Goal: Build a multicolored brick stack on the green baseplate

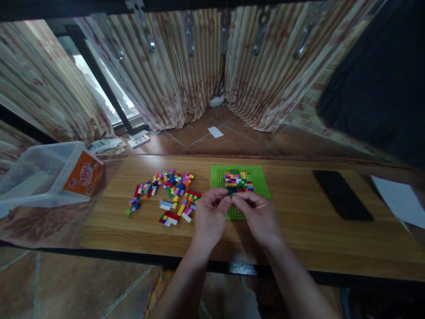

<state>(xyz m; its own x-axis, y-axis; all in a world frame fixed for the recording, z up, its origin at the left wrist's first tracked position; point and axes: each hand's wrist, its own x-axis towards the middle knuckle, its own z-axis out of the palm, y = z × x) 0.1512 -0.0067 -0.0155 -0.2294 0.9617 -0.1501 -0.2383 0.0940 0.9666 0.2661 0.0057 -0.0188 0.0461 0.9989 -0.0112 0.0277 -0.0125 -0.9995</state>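
Note:
My left hand (212, 213) and my right hand (260, 215) meet over the near part of a green studded baseplate (264, 184). Their thumbs and forefingers pinch close together, fingertip to fingertip. A small toy building brick (231, 199), orange-red as far as it shows, sits between the fingertips, mostly covered by them. Just beyond the fingers, a block of many-coloured bricks (237, 178) stands on the baseplate. Its near side is partly hidden by my hands. To the left of my left hand lies a loose spread of coloured bricks (177, 188), some joined in short rows.
A dark phone-like slab (341, 195) lies on the wooden table (299, 239) at right, with white paper (398, 199) beyond it. A clear plastic bin (40, 170) with an orange label stands at left. Curtains (172, 75) hang behind the table.

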